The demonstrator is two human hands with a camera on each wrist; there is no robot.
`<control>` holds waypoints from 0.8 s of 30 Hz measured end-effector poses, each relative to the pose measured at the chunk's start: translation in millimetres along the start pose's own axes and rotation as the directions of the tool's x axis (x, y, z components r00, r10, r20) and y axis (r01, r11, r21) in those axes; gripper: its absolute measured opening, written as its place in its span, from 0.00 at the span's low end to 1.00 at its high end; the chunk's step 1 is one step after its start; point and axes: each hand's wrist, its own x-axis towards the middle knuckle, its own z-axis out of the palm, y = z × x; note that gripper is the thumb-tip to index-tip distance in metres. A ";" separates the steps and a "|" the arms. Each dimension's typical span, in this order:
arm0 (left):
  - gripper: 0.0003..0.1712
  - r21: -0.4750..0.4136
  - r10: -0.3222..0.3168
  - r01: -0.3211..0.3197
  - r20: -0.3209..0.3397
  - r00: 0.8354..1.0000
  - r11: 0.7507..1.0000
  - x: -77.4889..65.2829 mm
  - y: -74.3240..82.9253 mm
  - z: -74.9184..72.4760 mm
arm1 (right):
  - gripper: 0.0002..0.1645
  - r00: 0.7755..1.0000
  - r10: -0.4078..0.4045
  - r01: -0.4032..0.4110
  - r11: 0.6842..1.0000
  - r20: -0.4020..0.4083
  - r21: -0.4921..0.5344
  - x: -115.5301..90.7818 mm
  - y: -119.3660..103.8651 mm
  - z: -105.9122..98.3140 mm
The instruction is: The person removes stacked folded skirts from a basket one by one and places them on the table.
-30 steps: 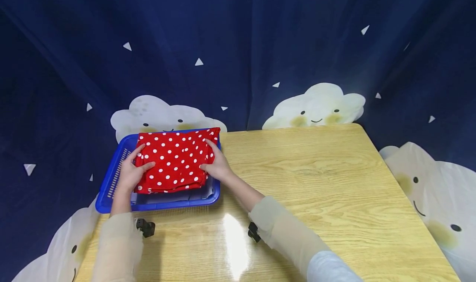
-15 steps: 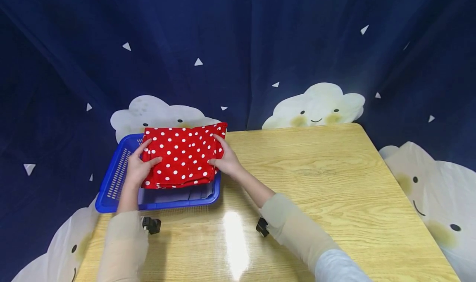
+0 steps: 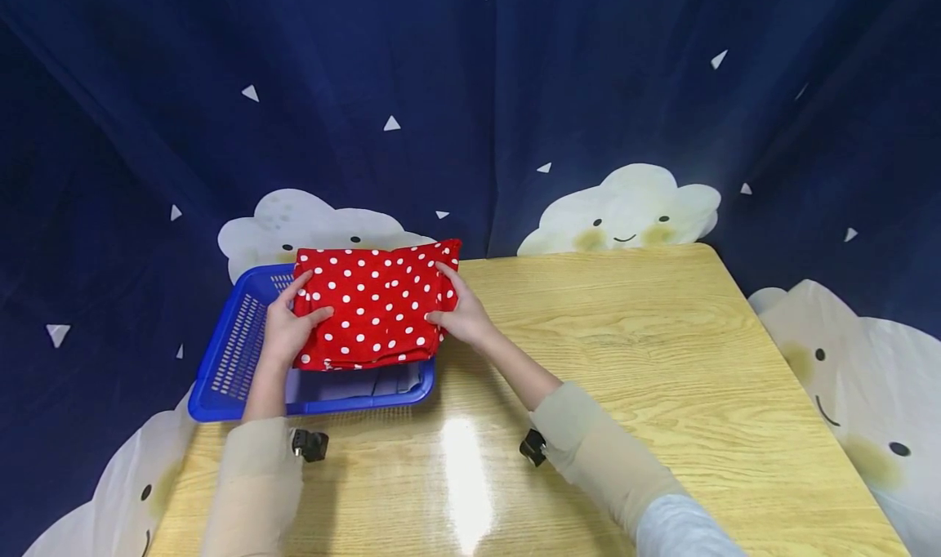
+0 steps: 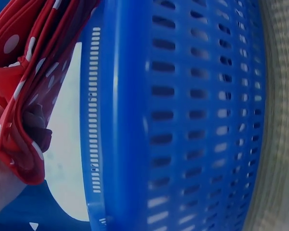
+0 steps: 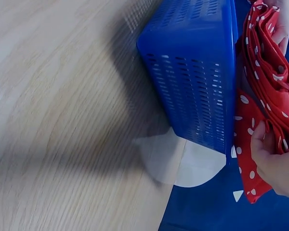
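Note:
A folded red cloth with white dots (image 3: pixel 378 308) is held up over the right part of a blue plastic basket (image 3: pixel 345 406). My left hand (image 3: pixel 285 332) grips its left edge, thumb on top. At the right edge, my right hand (image 3: pixel 466 316) pinches the cloth, with its thumb and a finger on the upper face. Several folded layers of the cloth (image 5: pixel 269 67) show above the basket's rim in the right wrist view. The left wrist view has the cloth's folded edge (image 4: pixel 19 110) beside the basket wall (image 4: pixel 183 115). Fingers underneath are mostly hidden.
Something flat and greyish (image 3: pixel 338 384) lies in the basket, partly covered by the cloth. The basket stands at the back left of a wooden table (image 3: pixel 625 361). Behind the table hangs a dark blue curtain (image 3: pixel 441 75) with clouds and triangles.
Both hands have moved right and slightly away from me with the cloth, which has come up over the basket's rim. More of the basket's left side shows. The basket has stayed put.

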 end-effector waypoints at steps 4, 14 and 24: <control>0.41 -0.011 -0.001 0.001 -0.007 1.000 1.000 -1.1 3.9 5.3 | 0.49 1.000 -0.004 0.004 1.000 0.002 0.006 -0.6 0.0 -6.8; 0.41 -0.050 0.039 -0.040 -0.020 0.999 0.998 -4.7 15.0 19.7 | 0.50 1.000 -0.016 0.016 1.000 0.012 0.011 -2.6 -1.4 -26.4; 0.40 -0.082 0.082 -0.086 -0.041 0.996 0.993 -6.0 20.0 40.5 | 0.49 0.999 -0.019 0.018 1.000 0.034 0.011 -7.8 -1.4 -49.5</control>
